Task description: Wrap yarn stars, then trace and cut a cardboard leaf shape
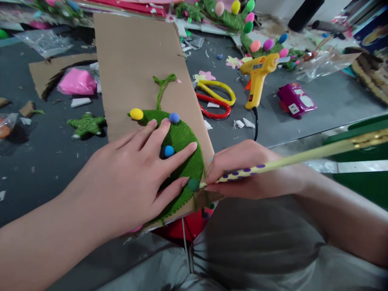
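My left hand (130,169) lies flat with spread fingers on a green yarn-wrapped shape (189,137) with a curved edge, pressing it against a sheet of cardboard (136,52). Small coloured balls sit on the shape: a yellow one (136,114), blue ones such as the one between my fingers (168,151), and a dark green one (193,184). My right hand (245,169) is closed around a pale yellow pencil (291,158) with purple dots. Its tip end is at the shape's right edge, beside the dark green ball. My left hand hides much of the shape.
Right of the cardboard lie scissors (216,112) with red and yellow handles, a yellow glue gun (257,79) and a purple packet (297,100). On the left are a green star (87,125) and a bagged pink lump (77,81). Decorated green pieces lie along the back.
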`<action>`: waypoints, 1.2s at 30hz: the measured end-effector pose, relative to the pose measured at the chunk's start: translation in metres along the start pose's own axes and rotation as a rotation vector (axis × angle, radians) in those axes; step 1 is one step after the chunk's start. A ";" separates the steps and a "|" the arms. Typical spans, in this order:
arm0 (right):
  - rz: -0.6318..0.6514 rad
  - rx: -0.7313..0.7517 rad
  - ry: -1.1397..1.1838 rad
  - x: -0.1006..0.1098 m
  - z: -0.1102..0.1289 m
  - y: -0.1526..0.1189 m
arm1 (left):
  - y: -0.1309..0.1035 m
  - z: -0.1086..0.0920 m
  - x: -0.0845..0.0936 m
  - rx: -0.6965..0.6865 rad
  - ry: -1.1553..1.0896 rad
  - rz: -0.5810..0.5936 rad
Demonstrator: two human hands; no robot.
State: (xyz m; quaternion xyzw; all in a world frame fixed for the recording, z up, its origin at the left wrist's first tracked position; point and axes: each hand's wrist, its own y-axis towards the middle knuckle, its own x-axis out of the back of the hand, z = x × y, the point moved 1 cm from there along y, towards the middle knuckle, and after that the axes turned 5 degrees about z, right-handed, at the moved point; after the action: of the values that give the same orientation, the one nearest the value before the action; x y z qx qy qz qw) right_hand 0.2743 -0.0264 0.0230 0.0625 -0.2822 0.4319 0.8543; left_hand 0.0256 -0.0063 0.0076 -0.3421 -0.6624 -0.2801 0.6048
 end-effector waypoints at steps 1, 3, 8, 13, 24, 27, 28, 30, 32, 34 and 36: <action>-0.038 -0.013 -0.017 0.003 -0.002 -0.001 | 0.000 0.000 0.000 -0.007 0.011 -0.005; -0.135 -0.045 -0.070 0.011 -0.007 -0.004 | -0.001 0.000 -0.001 -0.008 0.036 -0.010; -0.209 -0.066 -0.132 0.015 -0.009 -0.007 | -0.002 -0.001 0.001 0.001 0.069 -0.023; -0.016 -0.015 -0.024 0.003 0.001 -0.003 | 0.000 0.000 0.001 -0.016 0.002 0.013; -0.004 0.024 0.053 -0.006 0.000 0.003 | 0.000 0.001 0.001 0.002 -0.008 0.013; -0.070 -0.047 0.022 0.003 -0.003 0.002 | -0.002 0.000 0.000 -0.005 0.061 -0.001; -0.100 -0.061 0.008 0.006 -0.005 0.002 | -0.002 0.000 0.000 -0.003 0.080 -0.005; -0.159 -0.085 -0.024 0.012 -0.007 0.001 | -0.002 0.000 -0.001 0.000 0.106 -0.014; -0.225 -0.098 -0.047 0.016 -0.011 0.001 | -0.002 -0.001 -0.001 0.002 0.112 -0.009; -0.283 -0.100 -0.058 0.019 -0.014 0.001 | -0.001 -0.001 0.000 0.002 0.105 -0.013; -0.318 -0.104 -0.071 0.019 -0.015 0.000 | 0.000 -0.001 0.000 0.005 0.096 -0.013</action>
State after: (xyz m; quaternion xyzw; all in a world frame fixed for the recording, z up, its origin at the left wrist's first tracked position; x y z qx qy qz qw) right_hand 0.2897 -0.0073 0.0208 0.0772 -0.3206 0.2735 0.9036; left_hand 0.0264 -0.0074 0.0078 -0.3225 -0.6357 -0.2984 0.6347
